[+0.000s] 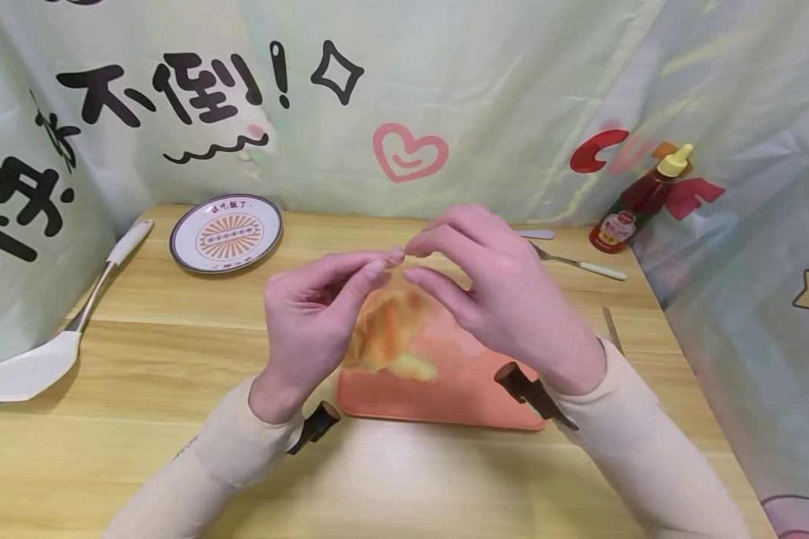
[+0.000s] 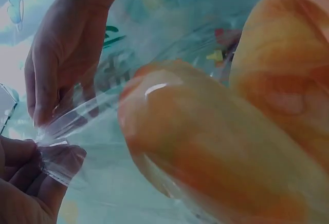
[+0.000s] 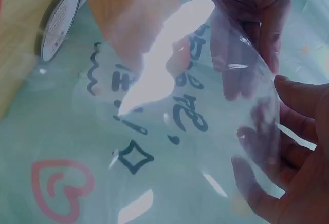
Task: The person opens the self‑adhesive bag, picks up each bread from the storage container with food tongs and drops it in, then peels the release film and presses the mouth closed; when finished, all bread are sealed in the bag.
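My left hand [image 1: 313, 322] pinches the gathered edge of a clear plastic bag [image 2: 59, 154] between thumb and fingers. Golden-brown bread rolls [image 2: 205, 147] show through the film, and in the head view the bread [image 1: 387, 326] hangs over a pink-orange tray [image 1: 438, 408]. My right hand [image 1: 505, 284] reaches to the same edge, its index fingertip close against the left fingertips, its thumb a little apart from the index finger. In the right wrist view, several right-hand fingers [image 3: 257, 188] show behind the film, with the thumb at its edge.
A white plate [image 1: 259, 217] leans at the back left, and a white spatula [image 1: 43, 367] lies at the left edge. To the right are a fork [image 1: 583, 264], the end of a knife [image 1: 535, 233], a thin metal piece [image 1: 612, 329] and a red sauce bottle [image 1: 623, 213].
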A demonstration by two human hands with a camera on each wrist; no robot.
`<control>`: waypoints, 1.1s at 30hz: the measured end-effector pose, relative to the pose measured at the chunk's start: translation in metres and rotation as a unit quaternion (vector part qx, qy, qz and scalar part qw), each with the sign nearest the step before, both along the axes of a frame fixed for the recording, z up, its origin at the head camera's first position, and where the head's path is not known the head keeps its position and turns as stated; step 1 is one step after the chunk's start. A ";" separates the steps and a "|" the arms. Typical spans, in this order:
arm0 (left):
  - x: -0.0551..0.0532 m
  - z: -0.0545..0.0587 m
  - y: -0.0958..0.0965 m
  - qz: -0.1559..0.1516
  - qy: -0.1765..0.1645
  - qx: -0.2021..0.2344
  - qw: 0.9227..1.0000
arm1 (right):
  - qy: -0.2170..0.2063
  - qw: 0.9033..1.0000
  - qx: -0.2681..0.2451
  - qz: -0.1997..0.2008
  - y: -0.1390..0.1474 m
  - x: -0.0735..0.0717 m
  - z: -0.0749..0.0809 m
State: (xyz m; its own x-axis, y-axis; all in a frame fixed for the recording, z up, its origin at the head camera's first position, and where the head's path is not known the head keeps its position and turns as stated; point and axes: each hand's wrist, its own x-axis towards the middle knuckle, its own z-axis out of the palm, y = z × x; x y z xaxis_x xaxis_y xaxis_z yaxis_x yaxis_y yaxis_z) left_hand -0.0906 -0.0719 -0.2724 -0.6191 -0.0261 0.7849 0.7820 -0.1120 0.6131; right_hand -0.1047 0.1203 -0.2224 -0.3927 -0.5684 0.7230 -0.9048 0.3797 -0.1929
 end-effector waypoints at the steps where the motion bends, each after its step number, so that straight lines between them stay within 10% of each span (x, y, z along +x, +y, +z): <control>1: 0.000 0.000 0.000 0.005 0.002 -0.004 1.000 | -0.004 1.000 -0.002 0.004 -0.003 0.000 0.000; 17: 0.002 0.003 -0.005 0.084 0.056 -0.106 0.989 | -0.040 0.998 -0.001 0.048 -0.007 -0.006 0.003; 33: 0.002 0.002 -0.009 0.048 0.053 0.008 0.997 | -0.072 0.997 0.025 0.012 0.022 -0.016 -0.012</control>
